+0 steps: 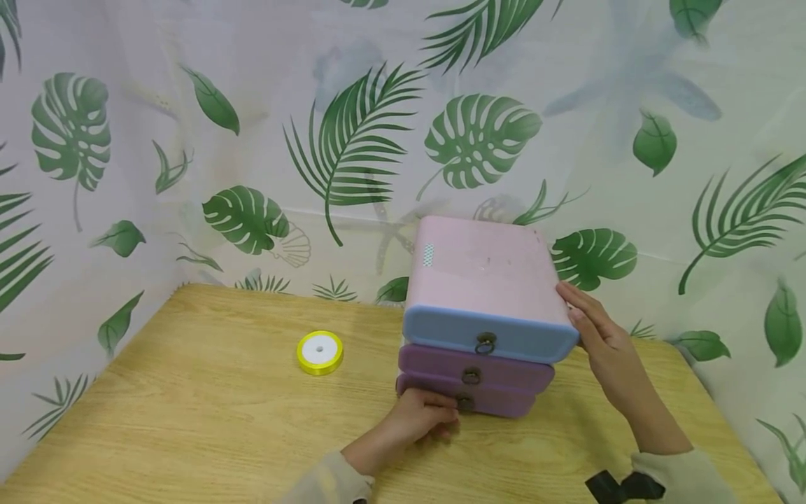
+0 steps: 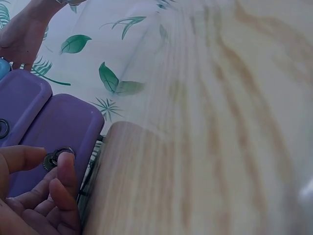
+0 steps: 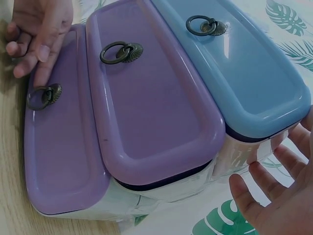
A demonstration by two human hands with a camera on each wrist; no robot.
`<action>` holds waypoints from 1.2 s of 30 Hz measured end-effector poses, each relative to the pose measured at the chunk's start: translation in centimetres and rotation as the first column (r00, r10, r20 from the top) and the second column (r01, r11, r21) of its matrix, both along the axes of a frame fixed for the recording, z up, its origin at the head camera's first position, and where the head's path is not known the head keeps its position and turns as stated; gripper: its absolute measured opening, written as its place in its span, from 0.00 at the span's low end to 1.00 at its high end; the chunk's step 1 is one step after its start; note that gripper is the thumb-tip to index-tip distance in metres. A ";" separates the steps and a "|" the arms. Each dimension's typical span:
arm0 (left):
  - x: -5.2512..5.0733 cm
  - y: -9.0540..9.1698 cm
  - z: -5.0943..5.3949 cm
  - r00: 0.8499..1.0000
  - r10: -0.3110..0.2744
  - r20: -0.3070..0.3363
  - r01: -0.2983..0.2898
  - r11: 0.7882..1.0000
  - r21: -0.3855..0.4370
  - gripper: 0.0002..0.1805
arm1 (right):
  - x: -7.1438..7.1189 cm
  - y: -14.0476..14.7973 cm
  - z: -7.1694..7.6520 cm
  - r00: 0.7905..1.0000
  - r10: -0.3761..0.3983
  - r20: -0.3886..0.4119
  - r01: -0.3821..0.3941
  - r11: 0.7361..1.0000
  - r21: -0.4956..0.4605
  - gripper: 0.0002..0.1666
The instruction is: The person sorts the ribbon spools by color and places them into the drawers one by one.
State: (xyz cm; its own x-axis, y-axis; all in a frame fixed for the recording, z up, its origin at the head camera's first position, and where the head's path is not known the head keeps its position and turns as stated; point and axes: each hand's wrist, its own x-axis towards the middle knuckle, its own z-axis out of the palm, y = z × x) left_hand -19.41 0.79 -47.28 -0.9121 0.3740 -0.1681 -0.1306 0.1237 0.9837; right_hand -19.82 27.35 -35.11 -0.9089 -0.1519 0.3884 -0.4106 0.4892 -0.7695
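Observation:
A small drawer unit with a pink top has a blue top drawer and two purple drawers below; each front bears a ring handle. At the lowest drawer, my left hand has a fingertip touching the ring, its other fingers loosely bent; the left wrist view shows thumb and finger on either side of the handle, apart. My right hand lies along the unit's right side, fingers extended against it near the blue drawer. In the right wrist view that hand has its fingers spread.
A yellow-rimmed spool with a white face lies flat on the wooden table, left of the unit. Behind the table hangs a pale cloth with green leaves. A black object is at my right sleeve.

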 end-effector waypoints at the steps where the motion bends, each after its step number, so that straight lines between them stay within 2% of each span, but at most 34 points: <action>1: 0.0 0.0 -0.1 1.000 0.002 -0.001 -0.002 1.000 -0.003 0.12 | 0.0 0.0 0.0 1.000 -0.003 0.002 0.003 1.000 0.001 0.27; 8: -0.1 0.4 -0.2 1.000 0.011 0.006 -0.011 1.000 -0.024 0.11 | 0.1 0.0 0.1 1.000 0.002 -0.003 -0.002 1.000 -0.008 0.26; 16: -0.1 1.2 -0.5 0.999 -0.027 0.018 0.028 0.999 -0.033 0.12 | 0.0 0.0 0.0 1.000 -0.006 0.001 0.006 1.000 0.000 0.26; 36: 0.2 1.7 0.0 0.997 -0.049 0.060 0.051 0.998 -0.039 0.12 | 0.2 0.0 -0.1 0.999 0.029 -0.017 -0.030 0.999 -0.037 0.26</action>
State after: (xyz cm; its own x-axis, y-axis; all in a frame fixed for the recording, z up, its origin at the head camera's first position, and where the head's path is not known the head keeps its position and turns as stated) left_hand -19.22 2.47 -47.23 -0.8804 0.4108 -0.2370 -0.1809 0.1709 0.9685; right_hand -19.61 27.31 -35.19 -0.8975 -0.1637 0.4095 -0.4375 0.4477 -0.7799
